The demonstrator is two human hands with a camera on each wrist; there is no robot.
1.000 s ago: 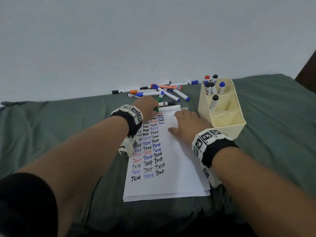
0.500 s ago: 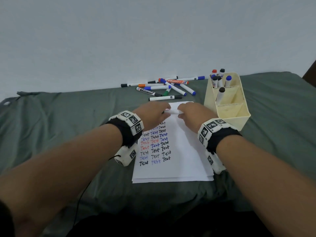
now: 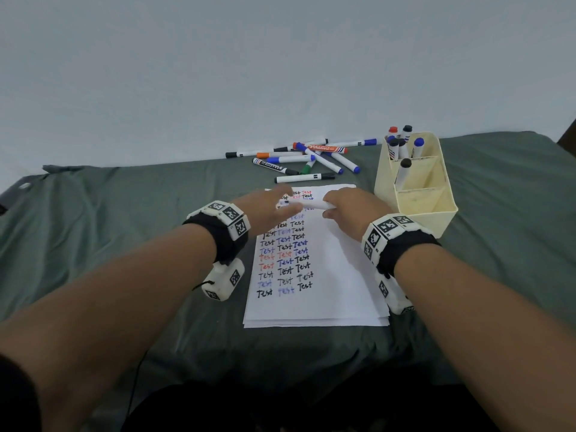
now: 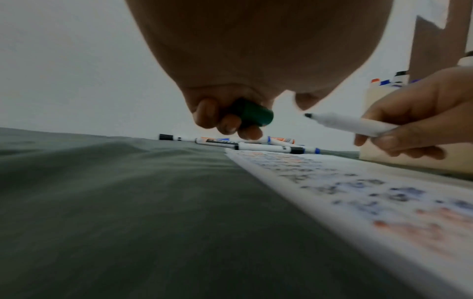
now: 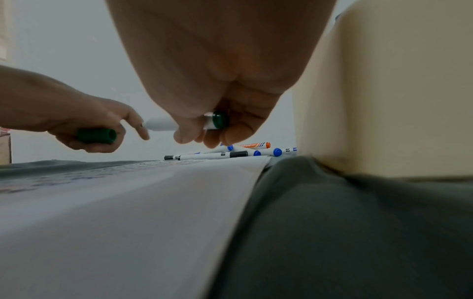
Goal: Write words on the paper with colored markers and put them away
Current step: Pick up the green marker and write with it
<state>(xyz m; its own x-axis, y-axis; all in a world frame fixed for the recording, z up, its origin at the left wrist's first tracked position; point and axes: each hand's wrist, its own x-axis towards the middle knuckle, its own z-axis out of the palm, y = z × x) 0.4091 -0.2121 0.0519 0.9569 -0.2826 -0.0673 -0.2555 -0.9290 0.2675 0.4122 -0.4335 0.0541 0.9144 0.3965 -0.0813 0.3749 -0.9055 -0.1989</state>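
With the right hand (image 3: 349, 210) gripping the uncapped green marker (image 4: 350, 123) above the paper's (image 3: 336, 275) 12 o'clock end and the left hand (image 3: 268, 207) curled round its cap (image 4: 252, 114), a careless dip risks stray ink across the written rows.

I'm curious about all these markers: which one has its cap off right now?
The green marker in the right hand: its tip is bare, and the left hand holds its green cap. The others shown are capped.
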